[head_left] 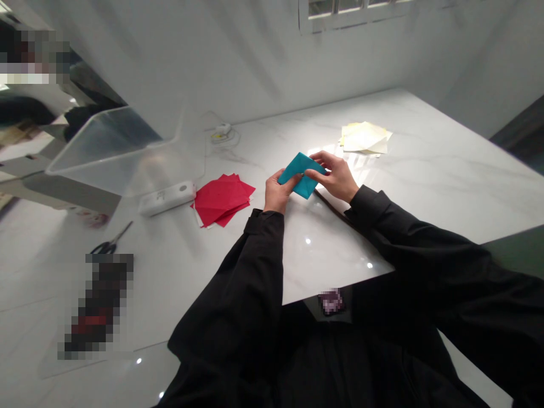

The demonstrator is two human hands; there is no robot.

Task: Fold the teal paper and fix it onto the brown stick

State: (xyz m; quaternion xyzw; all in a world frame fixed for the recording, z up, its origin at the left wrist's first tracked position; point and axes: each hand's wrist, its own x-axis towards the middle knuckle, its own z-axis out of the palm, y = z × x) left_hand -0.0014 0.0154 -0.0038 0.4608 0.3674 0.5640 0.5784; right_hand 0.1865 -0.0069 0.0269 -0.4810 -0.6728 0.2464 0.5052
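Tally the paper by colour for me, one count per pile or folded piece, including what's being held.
Teal folded paper: 1
Red paper stack: 1
Pale yellow paper stack: 1
Total: 3

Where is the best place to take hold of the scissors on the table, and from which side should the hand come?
Grip the black finger loops of the scissors, coming down from above at the end farthest from the white device. The scissors appear to lie flat on the marble table, so the loops seem open upward, and the thin blades point toward the device, away from the hand.
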